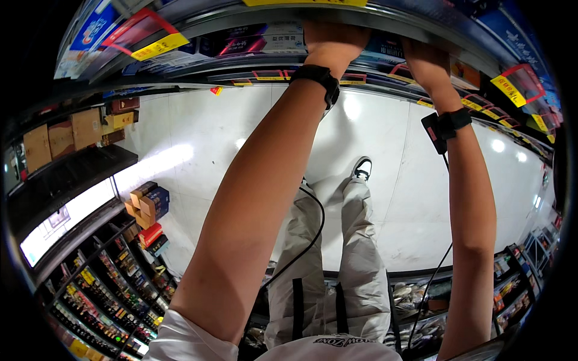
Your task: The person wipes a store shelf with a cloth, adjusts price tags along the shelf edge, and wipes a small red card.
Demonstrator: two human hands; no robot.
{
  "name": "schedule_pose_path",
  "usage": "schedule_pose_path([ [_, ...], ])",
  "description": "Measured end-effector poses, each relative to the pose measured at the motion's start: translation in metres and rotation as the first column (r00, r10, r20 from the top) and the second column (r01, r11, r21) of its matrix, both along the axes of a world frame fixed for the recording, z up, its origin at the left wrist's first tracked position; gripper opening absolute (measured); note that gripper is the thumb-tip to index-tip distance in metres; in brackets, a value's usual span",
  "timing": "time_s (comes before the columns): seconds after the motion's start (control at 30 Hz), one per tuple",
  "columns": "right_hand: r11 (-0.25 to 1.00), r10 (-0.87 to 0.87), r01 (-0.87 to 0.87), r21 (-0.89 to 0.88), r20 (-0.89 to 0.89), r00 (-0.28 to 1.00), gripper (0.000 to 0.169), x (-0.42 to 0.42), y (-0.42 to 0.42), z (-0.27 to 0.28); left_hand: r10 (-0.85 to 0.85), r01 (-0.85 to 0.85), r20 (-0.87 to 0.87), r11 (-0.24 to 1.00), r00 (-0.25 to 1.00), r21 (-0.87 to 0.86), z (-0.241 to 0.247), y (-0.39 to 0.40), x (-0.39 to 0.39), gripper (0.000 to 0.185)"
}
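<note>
Both of my arms reach up into a store shelf, under the metal front edge of an upper shelf (271, 17). My left hand (336, 39) is in the gap beside stacked printed cartons (282, 40), which look like toothpaste boxes; the fingers are hidden by the upper shelf. Farther right, my right hand (422, 58) is in the same gap, its fingers also out of sight. Between the hands lies a dark blue-green box (384, 47). Whether either hand holds anything cannot be seen. Each wrist wears a black strap (311, 76) with a small device, and thin cables trail down.
Yellow price tags (160, 46) in red-edged holders jut from the shelf fronts. Below spreads a pale tiled floor (203, 122). At left stand cardboard boxes (146, 205), a lit display case (67, 221) and racks of bottles (99, 289). Shelves with packaged goods (420, 293) lie behind me.
</note>
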State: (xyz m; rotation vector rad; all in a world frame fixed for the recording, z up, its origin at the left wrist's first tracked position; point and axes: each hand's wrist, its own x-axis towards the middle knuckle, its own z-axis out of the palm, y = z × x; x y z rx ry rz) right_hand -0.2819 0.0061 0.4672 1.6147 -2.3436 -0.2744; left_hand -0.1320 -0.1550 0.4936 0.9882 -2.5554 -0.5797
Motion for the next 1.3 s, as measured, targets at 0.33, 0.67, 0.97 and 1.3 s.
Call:
schedule_pose_path([
  [0.33,0.983,-0.130,0.154,-0.103,0.210,0.969,0.063,-0.022,0.008,-0.026,-0.277,0.316,-0.221,0.934,0.935,0.168,0.020,0.084,0.175,0.022],
  [0.67,0.747,-0.017,0.574,-0.336,0.853,0.521,0.035,0.186,0.109,0.073,0.106,-0.274,0.271,0.642,0.957,0.716,0.095,0.181,0.446,0.035],
  [0.97,0.963,-0.073,0.265,0.053,0.995,0.063,0.020,0.315,0.232,0.193,-0.265,0.125,0.131,0.765,0.955,0.632,0.193,0.170,0.398,0.047],
  [1.3,0.791,-0.114,0.593,-0.151,0.916,0.386,0.021,0.166,0.264,0.130,-0.199,-0.084,0.417,0.818,0.887,0.569,0.154,0.196,0.441,0.036],
])
